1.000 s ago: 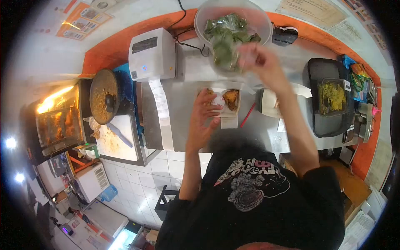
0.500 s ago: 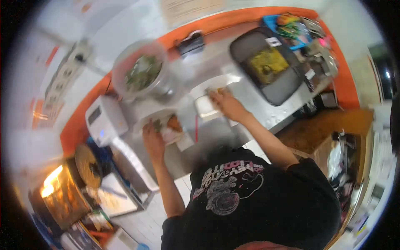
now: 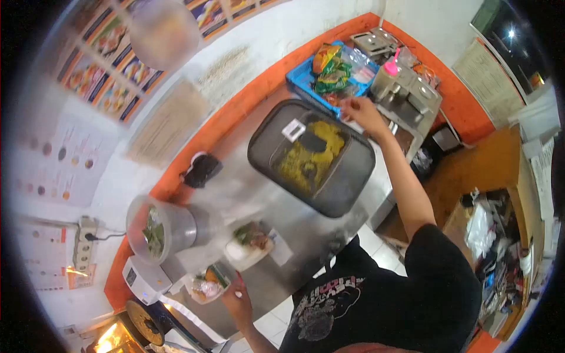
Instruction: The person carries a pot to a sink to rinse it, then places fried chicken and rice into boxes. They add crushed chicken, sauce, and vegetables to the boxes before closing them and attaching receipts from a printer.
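Observation:
My right hand [image 3: 365, 115] is stretched out over the far side of the counter, fingers apart and slightly bent. It is beside the blue basket [image 3: 303, 88] and the metal containers [image 3: 406, 97], with nothing visible in it. My left hand [image 3: 237, 301] is low at the counter's near edge, its fingers loosely bent and partly blurred. Close to it, a food portion [image 3: 206, 287] lies on white wrapping paper, and a thin red item [image 3: 239, 279] shows by the fingertips. A second portion, with white rice [image 3: 237, 249] and green leaf, lies on paper farther right.
A dark tray [image 3: 353, 167] holding yellow-green food fills the counter's middle. Packets [image 3: 332, 67] and a pink-tipped bottle [image 3: 386, 73] stand behind. At left are a clear tub of leaves [image 3: 182, 229], a white scale [image 3: 138, 282] and a flame [image 3: 109, 340].
My view has swung to the right. My right hand has left the farther food portion and reached out past the dark tray to the basket. My left hand is now at the nearer portion's near side.

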{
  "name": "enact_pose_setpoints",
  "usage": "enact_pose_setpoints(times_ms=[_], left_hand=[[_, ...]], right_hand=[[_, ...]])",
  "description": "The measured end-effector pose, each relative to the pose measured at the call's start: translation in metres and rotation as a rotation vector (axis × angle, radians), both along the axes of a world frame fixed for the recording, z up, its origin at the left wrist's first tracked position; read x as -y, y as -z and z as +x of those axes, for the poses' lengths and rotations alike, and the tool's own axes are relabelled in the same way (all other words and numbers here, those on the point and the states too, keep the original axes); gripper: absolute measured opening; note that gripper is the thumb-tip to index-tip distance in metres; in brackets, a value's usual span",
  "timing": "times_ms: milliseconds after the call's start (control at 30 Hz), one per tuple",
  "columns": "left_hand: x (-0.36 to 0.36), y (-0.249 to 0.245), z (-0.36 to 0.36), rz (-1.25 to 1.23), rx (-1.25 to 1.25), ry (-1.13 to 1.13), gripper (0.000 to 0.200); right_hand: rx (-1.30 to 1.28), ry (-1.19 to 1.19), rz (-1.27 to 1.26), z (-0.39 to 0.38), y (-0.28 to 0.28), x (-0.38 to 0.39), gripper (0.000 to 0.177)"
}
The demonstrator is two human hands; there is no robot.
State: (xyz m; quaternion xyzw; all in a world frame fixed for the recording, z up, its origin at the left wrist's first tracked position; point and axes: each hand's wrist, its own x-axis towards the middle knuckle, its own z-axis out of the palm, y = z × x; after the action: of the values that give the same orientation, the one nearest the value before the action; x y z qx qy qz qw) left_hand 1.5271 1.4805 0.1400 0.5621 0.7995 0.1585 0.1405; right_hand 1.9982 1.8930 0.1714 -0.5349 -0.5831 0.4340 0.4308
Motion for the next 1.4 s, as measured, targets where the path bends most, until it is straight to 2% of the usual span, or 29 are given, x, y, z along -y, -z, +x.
enact_pose_setpoints(times_ms=[67,133,167,233,267,300,367,433,500,533,567,633,700,767,833,933,1000,1167,1267,1400], left_hand=[[-0.022,-0.029,0.059,-0.15,0.267,-0.053,0.041],[-0.014,-0.035,0.094,-0.266,0.365,-0.079,0.044],[-0.01,-0.029,0.109,-0.274,0.382,-0.057,0.044],[-0.007,-0.032,0.144,-0.307,0.314,0.05,0.049],[-0.001,-0.026,0.158,-0.427,0.419,-0.106,0.057],[0.002,-0.028,0.169,-0.416,0.416,-0.124,0.057],[0.005,-0.034,0.191,-0.604,0.422,-0.269,0.059],[0.0,-0.045,0.211,-0.586,0.408,-0.339,0.06],[0.004,-0.044,0.223,-0.57,0.389,-0.408,0.062],[0.014,-0.032,0.227,-0.485,0.398,-0.421,0.06],[0.013,-0.031,0.235,-0.401,0.407,-0.432,0.059],[0.014,-0.036,0.247,-0.388,0.396,-0.426,0.058],[-0.002,-0.048,0.257,-0.377,0.382,-0.397,0.057],[-0.02,-0.061,0.263,-0.59,0.353,-0.487,0.062],[-0.016,-0.058,0.262,-0.555,0.35,-0.491,0.062],[-0.019,-0.057,0.26,-0.51,0.349,-0.487,0.062],[-0.024,-0.058,0.261,-0.508,0.338,-0.47,0.062],[-0.051,-0.069,0.258,-0.592,0.297,-0.42,0.064],[-0.056,-0.066,0.249,-0.53,0.305,-0.411,0.062],[-0.078,-0.084,0.261,-0.48,0.295,-0.369,0.061]], right_hand=[[0.157,0.191,0.116,0.067,0.067,-0.127,0.024],[0.371,0.318,0.235,0.092,0.078,-0.196,0.023],[0.346,0.315,0.223,0.097,0.089,-0.216,0.023],[0.573,0.457,0.264,0.098,0.099,-0.258,0.02],[0.528,0.295,0.07,0.092,0.082,-0.266,0.018],[0.519,0.279,0.08,0.087,0.09,-0.279,0.018],[0.603,0.383,0.324,0.069,0.117,-0.304,0.017],[0.577,0.38,0.406,0.066,0.135,-0.326,0.016],[0.658,0.255,0.086,0.06,0.138,-0.334,0.018],[0.586,0.279,0.227,0.055,0.141,-0.328,0.023],[0.575,0.264,0.227,0.049,0.145,-0.334,0.023],[0.682,0.023,0.15,0.041,0.155,-0.339,0.017],[0.739,0.046,0.073,0.031,0.159,-0.342,0.016],[0.726,0.2,0.041,0.026,0.158,-0.345,0.013],[0.673,0.259,0.059,0.026,0.156,-0.341,0.012],[0.629,0.212,0.033,0.03,0.15,-0.337,0.011],[0.502,0.154,0.125,0.036,0.148,-0.328,0.017],[0.394,0.209,0.064,0.037,0.137,-0.309,0.016],[0.251,0.206,0.036,0.043,0.132,-0.304,0.028],[0.22,0.092,0.096,0.04,0.146,-0.298,0.019]])
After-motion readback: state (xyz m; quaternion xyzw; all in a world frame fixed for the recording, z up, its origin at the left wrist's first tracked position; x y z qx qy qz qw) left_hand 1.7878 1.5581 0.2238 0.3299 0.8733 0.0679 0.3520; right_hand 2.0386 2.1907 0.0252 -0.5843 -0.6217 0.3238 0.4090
